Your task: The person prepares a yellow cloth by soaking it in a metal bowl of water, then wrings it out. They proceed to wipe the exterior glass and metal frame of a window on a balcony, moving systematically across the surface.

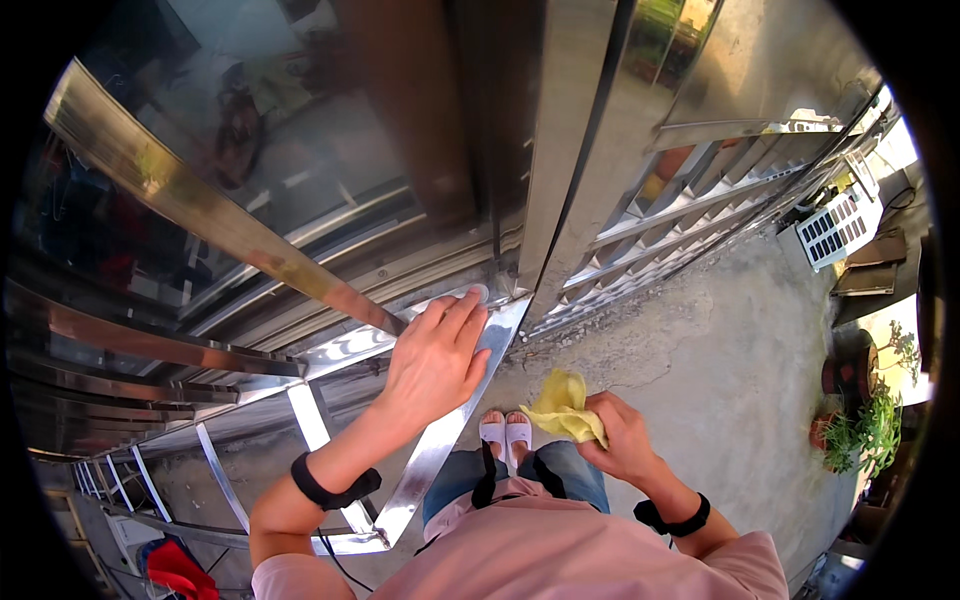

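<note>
My left hand [432, 362] reaches out over the shiny metal ledge [455, 425] of a window frame. Its fingers are stretched out, and the fingertips touch or nearly touch a small round translucent piece [482, 293] in the corner; I cannot tell exactly what that piece is. Lower and to the right, my right hand [622, 436] is closed on a crumpled yellow cloth [560, 406]. The cloth's loose end sticks out to the left, above the floor. Dark glass [330, 110] stands behind the metal bars [220, 215], beyond my left hand.
A louvred metal panel [650, 230] runs off to the right. A metal rail grille [222, 475] extends at lower left, near a red cloth [180, 570]. Potted plants [870, 430] and a white slotted crate [838, 232] stand on the concrete floor [730, 360] at right.
</note>
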Demonstrator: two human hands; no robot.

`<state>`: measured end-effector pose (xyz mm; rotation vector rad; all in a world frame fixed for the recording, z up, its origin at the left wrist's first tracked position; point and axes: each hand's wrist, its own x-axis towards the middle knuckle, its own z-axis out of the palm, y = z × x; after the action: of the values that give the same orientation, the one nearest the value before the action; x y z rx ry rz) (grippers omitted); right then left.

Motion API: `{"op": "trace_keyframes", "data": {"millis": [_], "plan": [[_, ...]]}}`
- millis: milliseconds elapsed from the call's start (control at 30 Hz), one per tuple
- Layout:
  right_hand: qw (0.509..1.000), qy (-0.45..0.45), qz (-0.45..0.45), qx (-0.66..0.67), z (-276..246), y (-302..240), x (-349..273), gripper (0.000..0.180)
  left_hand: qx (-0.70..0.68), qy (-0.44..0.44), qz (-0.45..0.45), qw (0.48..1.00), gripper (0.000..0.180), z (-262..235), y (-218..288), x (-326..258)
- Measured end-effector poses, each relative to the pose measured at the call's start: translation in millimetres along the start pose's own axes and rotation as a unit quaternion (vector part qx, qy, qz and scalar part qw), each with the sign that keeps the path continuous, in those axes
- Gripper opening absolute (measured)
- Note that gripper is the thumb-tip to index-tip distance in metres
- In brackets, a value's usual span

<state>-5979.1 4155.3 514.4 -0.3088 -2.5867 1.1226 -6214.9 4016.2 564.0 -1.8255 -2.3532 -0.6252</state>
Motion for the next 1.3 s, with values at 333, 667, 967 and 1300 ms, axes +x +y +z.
{"op": "trace_keyframes", "data": {"millis": [333,667,967,1300], "plan": [[0.999,0.018,-0.030,0.019,-0.1,-5.9,6.3,0.031,-0.153,0.007,-0.047,0.987,0.050,10.3,3.6,9.8],[0.999,0.032,-0.017,0.020,2.1,-5.7,0.3,0.030,-0.075,-0.012,-0.007,0.997,0.046,10.7,-0.8,12.4],[0.999,0.028,-0.019,0.022,4.2,-4.3,-0.8,0.031,-0.037,0.002,0.012,0.999,0.056,9.4,-8.9,7.8],[0.999,0.033,-0.009,0.024,6.2,-4.1,-1.4,0.031,-0.052,0.014,-0.039,0.998,0.062,8.1,-1.9,7.6]]}}
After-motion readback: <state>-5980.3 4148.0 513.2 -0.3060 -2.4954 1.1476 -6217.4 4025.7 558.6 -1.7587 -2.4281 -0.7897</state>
